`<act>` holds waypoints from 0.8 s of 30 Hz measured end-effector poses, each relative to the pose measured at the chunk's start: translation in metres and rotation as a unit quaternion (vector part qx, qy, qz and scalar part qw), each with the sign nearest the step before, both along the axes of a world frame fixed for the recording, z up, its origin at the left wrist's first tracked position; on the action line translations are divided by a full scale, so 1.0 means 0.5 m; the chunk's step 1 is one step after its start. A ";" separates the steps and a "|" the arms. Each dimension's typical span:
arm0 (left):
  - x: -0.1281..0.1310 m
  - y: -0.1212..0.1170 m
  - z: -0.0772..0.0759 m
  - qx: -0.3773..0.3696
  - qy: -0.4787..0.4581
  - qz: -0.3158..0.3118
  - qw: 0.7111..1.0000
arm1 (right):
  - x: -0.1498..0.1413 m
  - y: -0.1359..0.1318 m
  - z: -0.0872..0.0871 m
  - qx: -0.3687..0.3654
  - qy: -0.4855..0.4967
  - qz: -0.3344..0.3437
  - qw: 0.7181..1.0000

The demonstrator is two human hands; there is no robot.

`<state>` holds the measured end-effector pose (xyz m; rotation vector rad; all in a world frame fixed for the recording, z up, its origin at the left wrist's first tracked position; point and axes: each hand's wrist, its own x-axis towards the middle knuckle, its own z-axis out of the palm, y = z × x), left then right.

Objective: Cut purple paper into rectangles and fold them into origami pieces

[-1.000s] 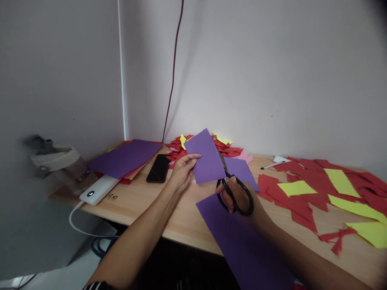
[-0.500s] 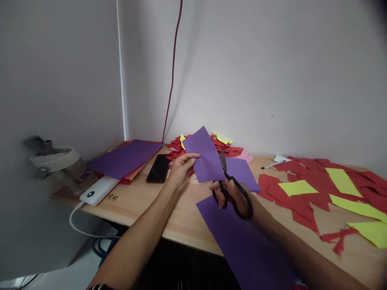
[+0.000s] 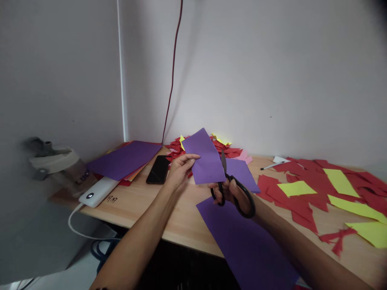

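My left hand [image 3: 182,168] pinches the left edge of a piece of purple paper [image 3: 204,158], holding it up above the table. In my right hand [image 3: 231,191] are black-handled scissors [image 3: 246,201], thumb and fingers through the loops. The blades stand at the paper's lower right edge; whether they bite into it I cannot tell. Behind the scissors another purple piece [image 3: 242,173] lies on the table. A larger purple sheet [image 3: 242,237] lies below my right hand, hanging past the table's front edge.
Red scraps [image 3: 299,201] and yellow pieces [image 3: 298,188] spread over the right side, near a pen [image 3: 269,166]. A heap of cut bits [image 3: 229,151] sits against the wall. Leftward are a phone [image 3: 157,169], a white power bank [image 3: 98,192], a purple sheet stack [image 3: 130,157] and a cup [image 3: 63,167].
The scissors' handles have opened slightly wider, with the right loop shifting a little to the right. The paper and my left hand stay almost in place.
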<state>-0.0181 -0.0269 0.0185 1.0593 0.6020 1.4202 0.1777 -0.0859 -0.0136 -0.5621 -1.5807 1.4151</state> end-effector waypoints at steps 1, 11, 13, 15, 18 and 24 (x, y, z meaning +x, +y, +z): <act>0.000 -0.001 0.001 0.000 -0.001 -0.001 1.000 | 0.002 0.000 0.002 -0.002 -0.001 0.003 1.000; -0.003 -0.002 -0.002 -0.019 0.042 0.007 0.999 | 0.025 -0.001 0.033 0.001 -0.135 -0.082 0.987; -0.002 -0.002 -0.003 -0.018 0.049 0.022 0.998 | 0.024 -0.004 0.039 0.016 -0.161 -0.108 0.981; -0.002 0.000 -0.006 -0.007 0.047 0.044 0.998 | 0.022 -0.009 0.045 0.013 -0.178 -0.135 0.975; -0.005 0.006 -0.012 0.008 0.054 0.069 0.996 | 0.022 -0.013 0.053 -0.017 -0.185 -0.156 0.970; -0.014 0.011 -0.019 0.040 0.120 0.064 0.990 | 0.036 -0.003 0.046 -0.037 -0.199 -0.115 0.972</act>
